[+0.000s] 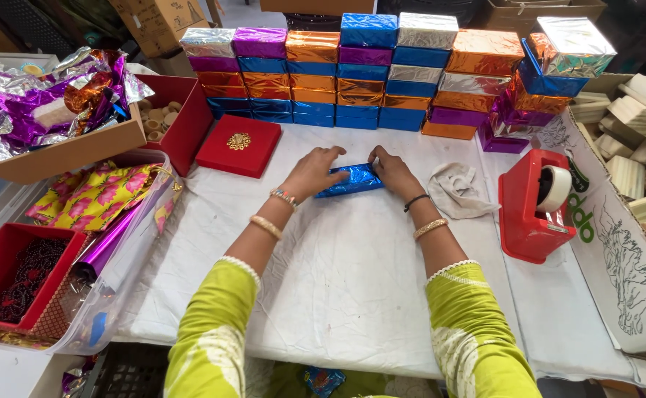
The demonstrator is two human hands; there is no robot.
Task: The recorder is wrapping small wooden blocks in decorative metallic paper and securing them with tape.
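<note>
A small flat box wrapped in shiny blue foil (352,180) lies on the white cloth of the table (338,273). My left hand (314,171) presses on its left end, fingers spread over the foil. Its right end sits under my right hand (393,171), fingertips on the top edge. Both wrists wear bangles, and my sleeves are lime green.
A wall of foil-wrapped boxes (382,74) in blue, orange, purple and silver stands behind. A red box with a gold ornament (238,145) sits left, a crumpled white cloth (457,189) and a red tape dispenser (535,206) right. Foil scraps (36,99), red trays and wooden blocks (636,118) line the sides.
</note>
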